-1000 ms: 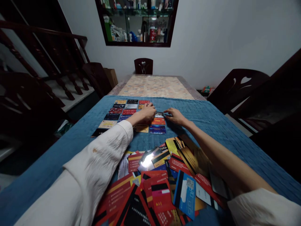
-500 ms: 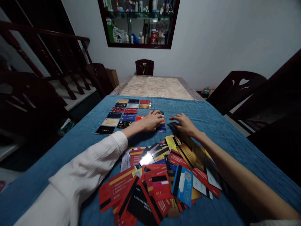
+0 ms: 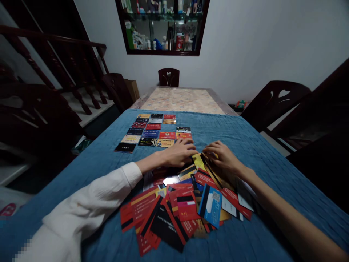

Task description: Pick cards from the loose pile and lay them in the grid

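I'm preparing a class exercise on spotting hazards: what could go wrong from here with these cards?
The pile is loosely overlapped, so the right hand at its far edge might make it slide.
The left hand is close to the laid-out cards and could nudge them askew.
The left sleeve, near the pile, may brush it.

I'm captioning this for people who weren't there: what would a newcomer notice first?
Probably the loose heap of cards, many of them red, on the near part of the blue cloth, with a bright blue card right of its middle. The left hand and right hand are close together at its far edge. Beyond, to the left, rows of cards lie flat.
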A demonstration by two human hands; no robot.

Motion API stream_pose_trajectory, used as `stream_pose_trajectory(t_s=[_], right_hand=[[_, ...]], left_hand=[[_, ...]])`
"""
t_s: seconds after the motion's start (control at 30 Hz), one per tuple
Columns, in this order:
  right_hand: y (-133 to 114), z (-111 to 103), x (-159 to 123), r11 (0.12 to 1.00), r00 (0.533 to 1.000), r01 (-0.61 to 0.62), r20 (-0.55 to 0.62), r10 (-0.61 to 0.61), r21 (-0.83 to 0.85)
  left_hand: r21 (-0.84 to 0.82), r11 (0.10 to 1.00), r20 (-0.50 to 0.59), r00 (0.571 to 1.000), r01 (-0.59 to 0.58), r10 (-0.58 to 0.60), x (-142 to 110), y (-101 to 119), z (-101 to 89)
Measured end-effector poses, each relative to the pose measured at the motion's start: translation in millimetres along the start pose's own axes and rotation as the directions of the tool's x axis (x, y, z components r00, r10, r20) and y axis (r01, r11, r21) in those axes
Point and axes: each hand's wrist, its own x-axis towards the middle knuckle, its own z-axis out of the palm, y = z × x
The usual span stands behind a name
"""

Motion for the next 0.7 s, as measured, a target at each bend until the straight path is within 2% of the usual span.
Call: stream_pose_trajectory(t_s=[0.13,0.27,0.43,0.57,0.7], right_hand=[[-11.3,-2.1,-13.4,0.999,1.000,0.030,-0.009,-0.029,0.023],[-15.3,-2.2,-25.3,0.997,0.998,0.062,-0.015,-0.062,0.037],[-17.2,-0.9,-34.0,0.997,0.998,0.043,-0.042,-0.041,0.064],[-22.5,-0.8,-35.3,0.996,0.998,0.050,-0.038,-0.048,0.068],[-28.3,-2.0,-33.2,0.993,0.996,0.083,-0.027,-0.081,0.084]], left_hand=[[-0.108,0.986,-0.032,0.992,-0.127,0.124,-1.8,27.9,0.3],[-0.139,0.939,-0.049,0.949,-0.316,0.312,-1.2,61.6,2.0],[-0.092,0.911,-0.066,0.916,-0.401,0.397,-1.6,93.8,4.6],[-0.056,0.915,-0.025,0.917,-0.400,0.399,-3.7,97.6,6.3],[-0.049,0.933,-0.018,0.934,-0.358,0.357,-6.5,83.7,8.9]])
